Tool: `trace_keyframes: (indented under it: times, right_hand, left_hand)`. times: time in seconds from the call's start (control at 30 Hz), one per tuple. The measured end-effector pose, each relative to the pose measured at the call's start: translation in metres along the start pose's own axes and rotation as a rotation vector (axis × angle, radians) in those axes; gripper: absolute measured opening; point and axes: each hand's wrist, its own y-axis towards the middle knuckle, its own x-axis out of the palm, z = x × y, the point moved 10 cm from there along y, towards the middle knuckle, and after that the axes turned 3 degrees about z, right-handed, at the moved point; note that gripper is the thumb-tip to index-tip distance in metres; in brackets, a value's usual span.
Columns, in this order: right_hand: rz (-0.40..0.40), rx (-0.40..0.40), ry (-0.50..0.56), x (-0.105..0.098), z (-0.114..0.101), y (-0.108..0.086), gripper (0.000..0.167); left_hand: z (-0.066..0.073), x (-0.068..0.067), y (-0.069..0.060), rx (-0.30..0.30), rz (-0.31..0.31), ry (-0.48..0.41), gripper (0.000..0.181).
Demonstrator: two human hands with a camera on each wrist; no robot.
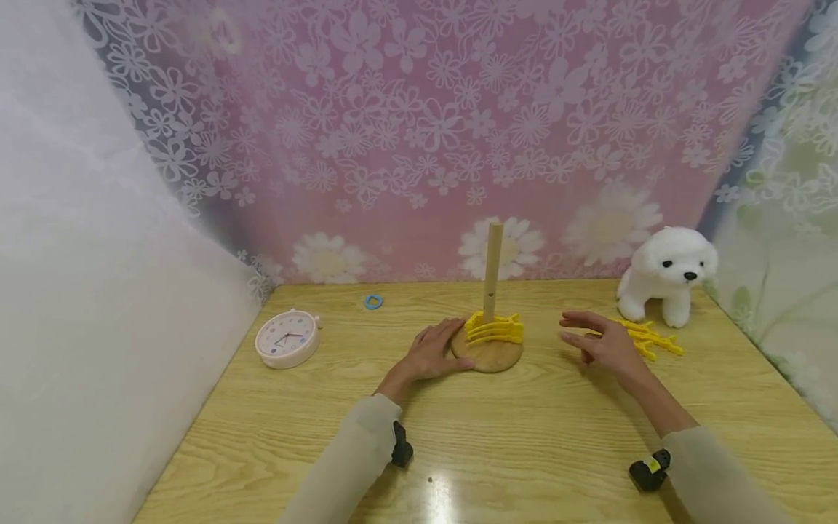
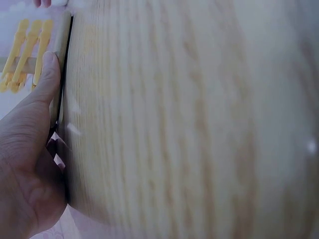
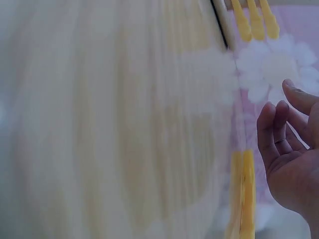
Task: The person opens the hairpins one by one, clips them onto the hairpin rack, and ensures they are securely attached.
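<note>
A round wooden base [image 1: 492, 362] with an upright wooden post [image 1: 493, 273] stands mid-table. Around the foot of the post, curved yellow plastic pieces [image 1: 495, 332] with forked ends are stacked; the left wrist view shows three of these yellow pieces [image 2: 31, 50] side by side. My left hand [image 1: 432, 353] holds the base by its left rim, thumb at the front and fingers behind. To the right, my right hand [image 1: 609, 351] hovers over the table with fingers loosely bent and nothing between them. Loose yellow pieces [image 1: 655, 338] lie just beyond it, partly hidden by the hand.
A white plush dog [image 1: 674, 273] stands at the back right, behind the loose pieces. On the left lies a pale pink clock [image 1: 288, 339]. A small blue ring [image 1: 373, 301] is near the back edge of the wooden table [image 1: 497, 444], before a flowered curtain [image 1: 393, 145].
</note>
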Motion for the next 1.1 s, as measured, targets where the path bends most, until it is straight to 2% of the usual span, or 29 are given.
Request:
trace_keyframes:
  times: [0.3,0.57,0.87,1.1]
  right_hand:
    - [0.052,0.002,-0.031,-0.050,0.025,-0.017,0.061]
    - [0.087,0.012,-0.136,-0.084,0.044,-0.027,0.060]
    - [0.076,0.073,-0.189,-0.106,0.060,-0.035,0.059]
    - [0.086,0.134,-0.167,-0.112,0.067,-0.038,0.056]
  left_hand:
    - [-0.002,0.001,0.001,-0.010,-0.007,-0.008,0.091]
    - [-0.003,0.003,-0.001,-0.019,-0.014,-0.033,0.092]
    - [-0.006,0.005,0.003,-0.012,-0.005,-0.017,0.094]
    - [-0.009,0.006,0.004,-0.015,-0.006,-0.024,0.094]
